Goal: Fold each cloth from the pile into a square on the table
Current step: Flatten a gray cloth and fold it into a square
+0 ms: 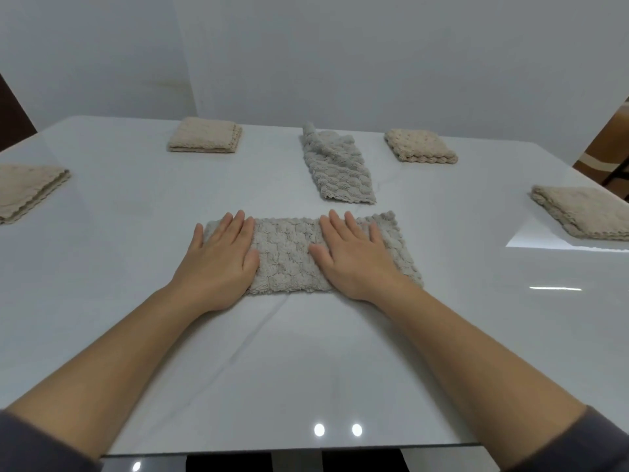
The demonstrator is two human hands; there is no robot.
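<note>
A grey fluffy cloth [289, 257] lies in front of me on the white table [306, 369], folded into a wide rectangle. My left hand [221, 257] presses flat on its left end with straight fingers. My right hand [354, 257] presses flat on its right part, and the cloth's right end shows beyond it. Another grey cloth [337, 172] lies loosely folded in a long strip further back, with one corner sticking up.
Several beige cloths folded into squares lie round the table: far left [23, 192], back left [206, 135], back right [420, 145] and far right [585, 216]. A white wall stands behind the table. The table's near edge runs below my forearms.
</note>
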